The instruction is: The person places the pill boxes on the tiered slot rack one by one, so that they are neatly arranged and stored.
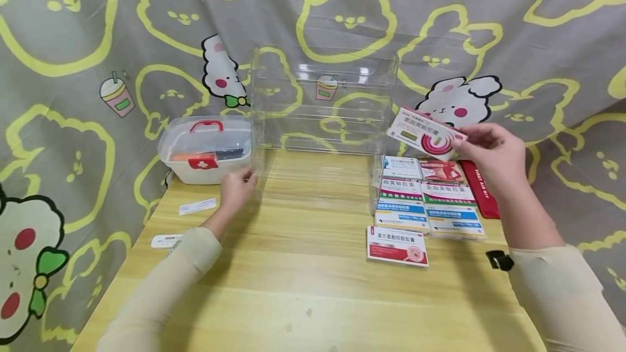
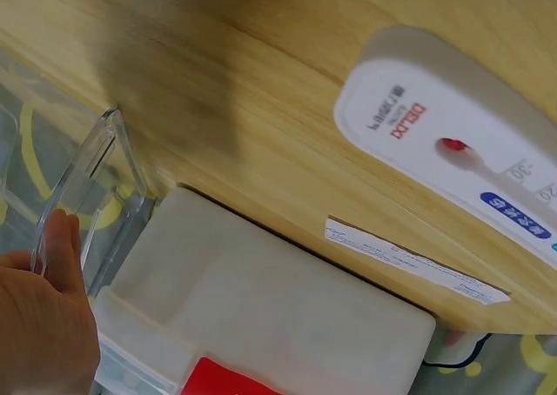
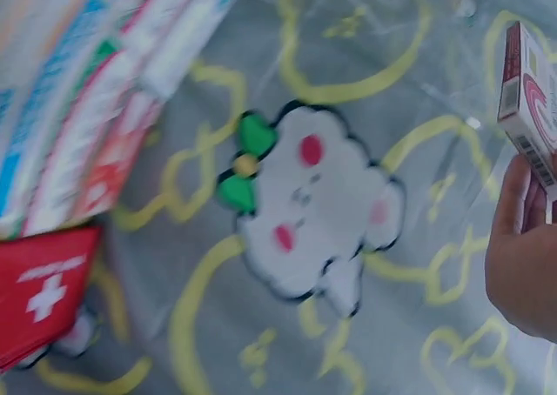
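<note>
My right hand point(image 1: 489, 148) holds a white medicine box with a red spiral point(image 1: 424, 133) up in the air, beside the right wall of a clear acrylic shelf rack point(image 1: 323, 107); the same medicine box point(image 3: 527, 108) shows at the right edge of the right wrist view, above my fingers point(image 3: 519, 238). My left hand point(image 1: 238, 186) grips the rack's front left edge; there my thumb point(image 2: 65, 247) lies against the clear wall point(image 2: 83, 182).
Several medicine boxes point(image 1: 425, 202) lie in rows right of the rack, one point(image 1: 397, 245) nearer me. A red first-aid pouch point(image 1: 481, 189) lies beyond them. A white first-aid case point(image 1: 205, 148) stands left of the rack, with a paper strip point(image 1: 197, 206) and a white thermometer point(image 2: 452, 160) nearby.
</note>
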`<state>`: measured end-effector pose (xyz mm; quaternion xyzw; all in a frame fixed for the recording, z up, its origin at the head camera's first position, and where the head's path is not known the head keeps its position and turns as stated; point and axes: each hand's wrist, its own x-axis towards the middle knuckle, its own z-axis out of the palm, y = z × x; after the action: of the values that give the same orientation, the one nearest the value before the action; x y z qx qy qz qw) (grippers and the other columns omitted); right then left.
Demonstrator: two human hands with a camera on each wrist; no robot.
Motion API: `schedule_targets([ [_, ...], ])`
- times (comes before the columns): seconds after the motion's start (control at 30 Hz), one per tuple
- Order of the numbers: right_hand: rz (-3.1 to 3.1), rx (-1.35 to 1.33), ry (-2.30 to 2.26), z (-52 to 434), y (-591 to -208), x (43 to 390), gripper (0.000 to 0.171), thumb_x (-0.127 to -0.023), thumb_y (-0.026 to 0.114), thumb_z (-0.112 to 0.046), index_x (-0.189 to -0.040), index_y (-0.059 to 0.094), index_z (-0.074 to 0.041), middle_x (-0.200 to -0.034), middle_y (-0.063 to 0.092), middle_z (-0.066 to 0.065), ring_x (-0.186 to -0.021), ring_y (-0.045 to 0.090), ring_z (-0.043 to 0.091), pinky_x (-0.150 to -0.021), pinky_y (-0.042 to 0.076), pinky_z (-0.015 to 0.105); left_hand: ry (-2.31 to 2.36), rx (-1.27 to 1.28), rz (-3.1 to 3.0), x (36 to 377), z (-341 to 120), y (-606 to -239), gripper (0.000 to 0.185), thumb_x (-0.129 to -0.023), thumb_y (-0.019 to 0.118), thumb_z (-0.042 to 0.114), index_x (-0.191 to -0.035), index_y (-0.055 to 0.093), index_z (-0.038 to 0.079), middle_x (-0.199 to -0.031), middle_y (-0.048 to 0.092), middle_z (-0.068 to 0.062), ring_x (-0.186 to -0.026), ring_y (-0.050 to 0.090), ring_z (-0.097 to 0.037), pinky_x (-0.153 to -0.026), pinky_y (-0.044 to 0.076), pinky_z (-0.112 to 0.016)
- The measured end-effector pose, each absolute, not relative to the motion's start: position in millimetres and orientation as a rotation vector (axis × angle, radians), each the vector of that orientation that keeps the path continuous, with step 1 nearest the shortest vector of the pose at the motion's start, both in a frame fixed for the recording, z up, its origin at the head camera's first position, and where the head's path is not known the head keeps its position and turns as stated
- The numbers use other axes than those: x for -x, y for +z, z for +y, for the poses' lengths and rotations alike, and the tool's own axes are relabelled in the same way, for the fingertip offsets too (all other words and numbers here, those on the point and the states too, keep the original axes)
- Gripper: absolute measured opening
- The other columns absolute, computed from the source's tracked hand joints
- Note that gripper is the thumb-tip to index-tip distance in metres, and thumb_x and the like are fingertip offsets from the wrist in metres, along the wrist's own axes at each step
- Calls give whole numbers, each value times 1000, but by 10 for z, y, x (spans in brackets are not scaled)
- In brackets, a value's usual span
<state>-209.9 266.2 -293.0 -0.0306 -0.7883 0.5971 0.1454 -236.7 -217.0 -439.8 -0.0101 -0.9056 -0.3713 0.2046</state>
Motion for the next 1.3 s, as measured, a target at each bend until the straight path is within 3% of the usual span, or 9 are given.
schedule_targets([
  [0.1, -2035, -51, 1942, 2415, -2787, 2234, 37, -73, 79, -13, -107, 67, -5, -92, 60, 1, -80, 55, 11, -65, 51, 15, -1006, 42, -2513, 2381, -2159, -4411, 14, -86, 60, 8, -88, 71, -1, -86, 71, -17, -77, 65, -29, -69, 52, -42],
  [0.2, -1883, -146, 2091, 2159, -2637, 2372, 39, -72, 79, -5, -110, 68, -4, -93, 61, 4, -79, 57, 13, -63, 53, 18, -964, 48, -2512, 2382, -2161, -4423, 13, -86, 61, 9, -85, 71, 1, -82, 71, -15, -72, 64, -28, -66, 51, -42],
  [0.3, -1811, -198, 2131, 1894, -2495, 2521, 41, -71, 79, -2, -111, 69, -5, -92, 65, 5, -76, 60, 13, -59, 52, 17, -901, 63, -2521, 2365, -2179, -4421, 12, -86, 61, 10, -81, 70, 3, -75, 70, -13, -65, 59, -26, -62, 49, -41],
  [0.67, -1849, -326, 2067, 1060, -2176, 3117, 30, -72, 76, 2, -101, 71, -1, -85, 65, 5, -77, 63, 13, -66, 54, 21, -804, 149, -2582, 2398, -2263, -4410, 15, -85, 59, 9, -71, 61, 6, -59, 57, -8, -57, 49, -23, -54, 42, -36],
  [1.0, -2026, -259, 1800, 537, -2097, 3508, 25, -77, 74, -7, -102, 73, -12, -85, 63, -3, -80, 59, 9, -74, 50, 19, -737, 159, -2639, 2429, -2210, -4380, 19, -86, 59, 9, -67, 55, 8, -59, 56, -8, -58, 48, -24, -56, 44, -39],
  [1.3, -2182, -243, 1543, 139, -2161, 3735, 24, -83, 69, -10, -106, 72, -13, -91, 57, -7, -84, 54, 4, -76, 45, 17, -776, 98, -2657, 2408, -2245, -4340, 21, -84, 60, 8, -64, 54, 8, -58, 56, -8, -58, 48, -23, -57, 44, -36],
])
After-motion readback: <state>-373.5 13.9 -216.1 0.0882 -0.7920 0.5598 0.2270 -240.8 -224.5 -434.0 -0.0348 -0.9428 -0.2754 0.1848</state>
